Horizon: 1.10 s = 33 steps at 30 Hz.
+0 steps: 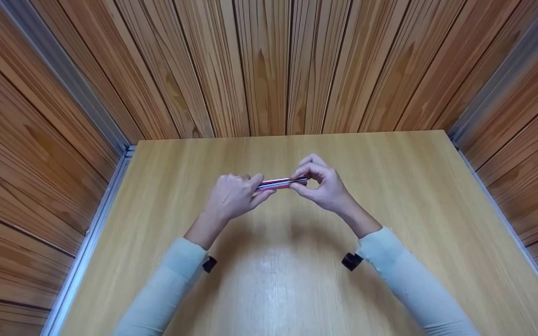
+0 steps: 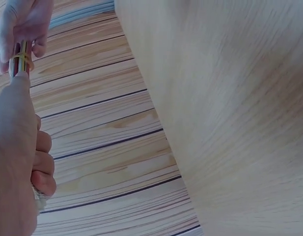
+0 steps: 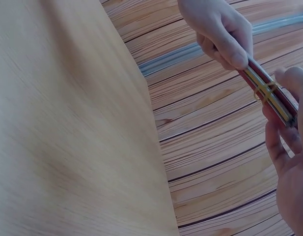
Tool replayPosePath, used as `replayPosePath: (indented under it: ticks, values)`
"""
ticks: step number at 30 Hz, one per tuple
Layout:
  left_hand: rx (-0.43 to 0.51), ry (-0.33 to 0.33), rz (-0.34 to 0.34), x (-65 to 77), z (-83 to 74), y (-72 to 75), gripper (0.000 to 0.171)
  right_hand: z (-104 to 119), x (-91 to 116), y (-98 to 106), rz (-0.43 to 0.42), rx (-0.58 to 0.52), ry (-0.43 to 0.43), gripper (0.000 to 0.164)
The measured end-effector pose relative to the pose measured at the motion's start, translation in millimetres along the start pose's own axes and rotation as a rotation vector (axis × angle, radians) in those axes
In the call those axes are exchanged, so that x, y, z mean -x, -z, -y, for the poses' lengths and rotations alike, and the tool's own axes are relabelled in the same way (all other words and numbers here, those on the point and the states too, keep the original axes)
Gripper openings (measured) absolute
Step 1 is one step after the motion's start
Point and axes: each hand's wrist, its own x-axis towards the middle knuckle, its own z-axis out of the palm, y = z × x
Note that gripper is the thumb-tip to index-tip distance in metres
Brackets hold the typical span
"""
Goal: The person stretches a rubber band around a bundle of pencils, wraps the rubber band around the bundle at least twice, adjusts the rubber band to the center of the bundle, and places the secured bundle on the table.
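A slim bundle of coloured pencils (image 1: 276, 183) is held up above the table, lying nearly level between both hands. My left hand (image 1: 234, 196) grips one end, its fingers curled round the pencils. At the other end, my right hand (image 1: 322, 184) pinches the bundle between thumb and fingers. A yellow rubber band (image 3: 265, 91) goes round the pencils near my right fingers in the right wrist view. Something pale (image 2: 40, 199) shows below the left hand's curled fingers in the left wrist view; its kind is unclear.
The wooden table (image 1: 269, 280) lies under both hands. Wood-panelled walls (image 1: 269, 70) stand behind it and on both sides, with metal rails (image 1: 87, 233) along the side edges. Small black wrist devices (image 1: 352, 261) hang by the sleeves.
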Motion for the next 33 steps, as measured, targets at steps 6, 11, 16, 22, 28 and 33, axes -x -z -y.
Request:
replayPosePath:
  ticks: [6, 11, 16, 22, 28, 33]
  values:
    - [0.027, 0.010, -0.007, -0.2, 0.7, -1.2, 0.047, -4, 2, 4, 0.025, -0.018, -0.013, 0.020]
    - [0.071, 0.017, -0.033, -3.2, -2.2, 1.9, 0.048, -8, 5, 6, 0.051, -0.026, -0.035, 0.024]
    - [0.178, 0.041, -0.067, -4.7, -5.8, 4.5, 0.046, -9, 6, 10, 0.024, -0.046, -0.036, 0.023]
    - [0.258, 0.042, -0.105, -4.3, -3.3, 5.1, 0.039, -10, 7, 16, -0.021, -0.075, -0.032, 0.022]
    - [0.437, 0.008, -0.217, 2.3, 6.2, 1.2, 0.024, -10, 10, 26, -0.064, -0.101, -0.079, 0.020]
    - [0.694, 0.051, -0.271, 5.2, 10.7, -5.0, 0.019, -10, 10, 28, -0.068, -0.131, -0.081, 0.020]
